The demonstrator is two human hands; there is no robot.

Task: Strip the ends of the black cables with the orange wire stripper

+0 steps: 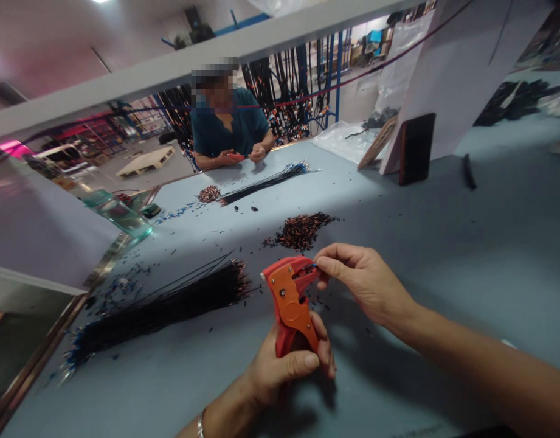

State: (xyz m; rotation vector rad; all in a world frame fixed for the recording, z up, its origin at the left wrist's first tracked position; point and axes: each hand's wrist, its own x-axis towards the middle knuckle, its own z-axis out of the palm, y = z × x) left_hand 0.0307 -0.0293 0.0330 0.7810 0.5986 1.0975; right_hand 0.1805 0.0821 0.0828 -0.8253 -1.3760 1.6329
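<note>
In the head view, the left hand (286, 365) is closed around the handles of an orange-red wire stripper (291, 301), fingers wrapped over the front and thumb lying across the lower grip. The tool is held above the tabletop (466, 243), just in front of the person. Its long axis runs from the handles near the person up and slightly left to the head. The mouth of the head faces right.

The right hand (366, 283) comes in from the right, thumb and forefinger pinched together on a small blue piece (315, 265) right at that mouth; the other fingers are curled loosely.

To the left of the tool lies a bundle of black wires (161, 304), its ends fanned towards the stripper. Beyond the right hand sits a heap of coppery scraps (302, 231). Farther off is a second wire bundle (266, 180) with a smaller scrap heap (209, 193) beside it, in front of a co-worker (229, 131) seated across the tabletop. A dark panel (416, 148) leans upright at the far right.

The blue piece is too small to identify, and the left palm hides the lower handles. The co-worker's own tool is barely visible.
</note>
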